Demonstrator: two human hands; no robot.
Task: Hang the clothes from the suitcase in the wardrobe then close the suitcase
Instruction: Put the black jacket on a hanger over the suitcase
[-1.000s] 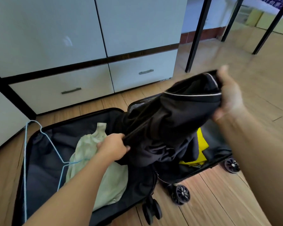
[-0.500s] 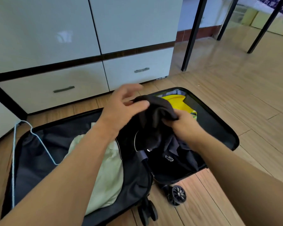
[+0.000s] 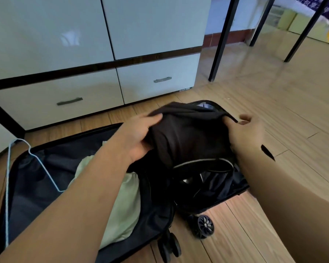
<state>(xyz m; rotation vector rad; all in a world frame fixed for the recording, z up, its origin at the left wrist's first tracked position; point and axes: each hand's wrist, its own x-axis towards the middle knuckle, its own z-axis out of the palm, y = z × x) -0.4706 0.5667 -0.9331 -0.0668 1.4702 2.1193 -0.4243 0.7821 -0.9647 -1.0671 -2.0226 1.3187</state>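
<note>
Wooden floorboards (image 3: 273, 114) run under an open suitcase (image 3: 27, 186) that lies flat in front of a pale wardrobe (image 3: 65, 35) with closed doors and two drawers below. Both hands are on a black garment (image 3: 188, 137) held bunched above the right half of the case. The left hand (image 3: 139, 135) grips the cloth at its left edge, fingers curled over the top and thumb beneath. The right hand (image 3: 243, 133) holds the other edge, its fingers tucked into the fabric and the thumb standing free. A light green garment (image 3: 125, 196) lies in the left half of the case, partly under the left forearm, and a pale blue wire hanger (image 3: 36, 160) rests across that half with its hook near the case's far left corner. The step in hand looks like sorting out the black garment to find its shoulders or neckline, so the task is at an early stage: nothing is hung, the wardrobe is shut and the case is wide open. Next, the garment probably needs spreading until the neck opening shows; one hand must then let go to fetch the hanger, which lies well to the left, and thread it in. After that a wardrobe door has to be opened. Soft, dark folds make the right edge hard to pick out, so the grip may need shifting.
</note>
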